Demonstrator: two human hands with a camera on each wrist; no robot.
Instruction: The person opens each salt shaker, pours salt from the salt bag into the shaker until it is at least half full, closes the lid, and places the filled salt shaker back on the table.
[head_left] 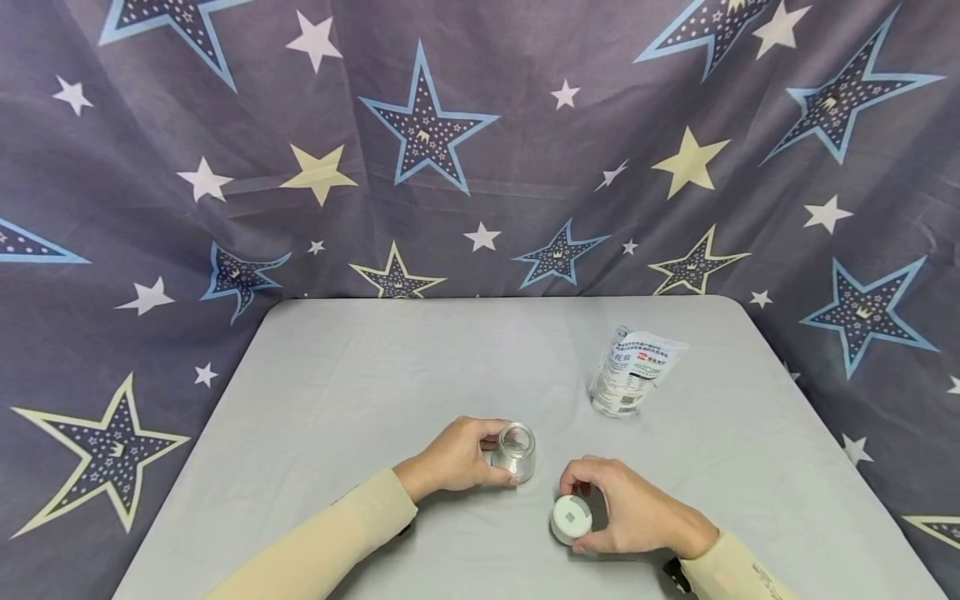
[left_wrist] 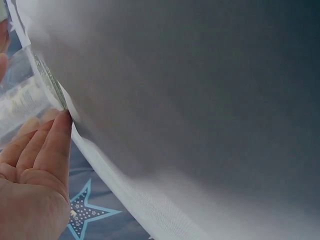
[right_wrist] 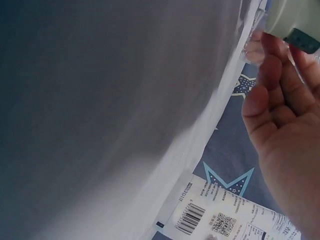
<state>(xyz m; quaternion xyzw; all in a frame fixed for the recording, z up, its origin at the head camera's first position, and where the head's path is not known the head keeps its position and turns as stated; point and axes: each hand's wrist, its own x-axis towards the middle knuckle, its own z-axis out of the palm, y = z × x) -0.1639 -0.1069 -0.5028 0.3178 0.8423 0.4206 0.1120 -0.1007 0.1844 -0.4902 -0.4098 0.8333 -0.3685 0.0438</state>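
My left hand point(head_left: 461, 454) grips a small clear glass jar point(head_left: 517, 462) from its left side, thumb at the front and fingers behind. The jar's mouth faces up and has no lid on it. To the right and nearer the front, my right hand point(head_left: 626, 508) pinches a round pale green lid point(head_left: 572, 518) between thumb and fingers. A small grey square marks the lid's top. In the right wrist view, a dark green piece point(right_wrist: 302, 40) shows on the lid's side. Whether the lid touches the table cannot be told.
Behind the right hand, a white printed pouch point(head_left: 633, 375) stands upright on the grey-white table point(head_left: 360, 375); its barcode shows in the right wrist view. A dark star-patterned curtain point(head_left: 480, 158) hangs behind the table and along both sides.
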